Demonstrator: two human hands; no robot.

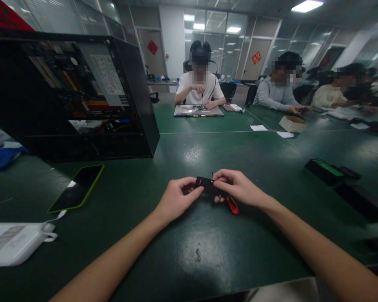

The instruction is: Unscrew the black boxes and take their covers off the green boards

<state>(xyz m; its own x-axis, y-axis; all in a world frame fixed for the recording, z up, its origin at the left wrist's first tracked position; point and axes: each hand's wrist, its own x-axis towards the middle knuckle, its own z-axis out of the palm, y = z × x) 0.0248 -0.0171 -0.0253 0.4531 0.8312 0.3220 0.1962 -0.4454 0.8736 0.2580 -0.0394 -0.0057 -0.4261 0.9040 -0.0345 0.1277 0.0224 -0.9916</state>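
A small flat black rectangular object (206, 184) is held just above the green table between my two hands. At its left end, the thumb and fingers of my left hand (179, 197) are closed on it. My right hand (236, 186) closes on the right end, with the thumb on top and fingertips showing below. From under the right hand sticks out the red-and-black handle of a tool (232, 205). A thin dark tip shows above the right fingers; whether it belongs to that tool I cannot tell. My fingers hide much of the black object's right side.
An opened black computer case (145, 96) stands at the left. Near it lie a green-edged phone (78, 188) and a white power bank (22, 241) with a cable. Dark parts (327, 171) lie right. Across the green table (189, 147), several people work; one bends over a panel (181, 110).
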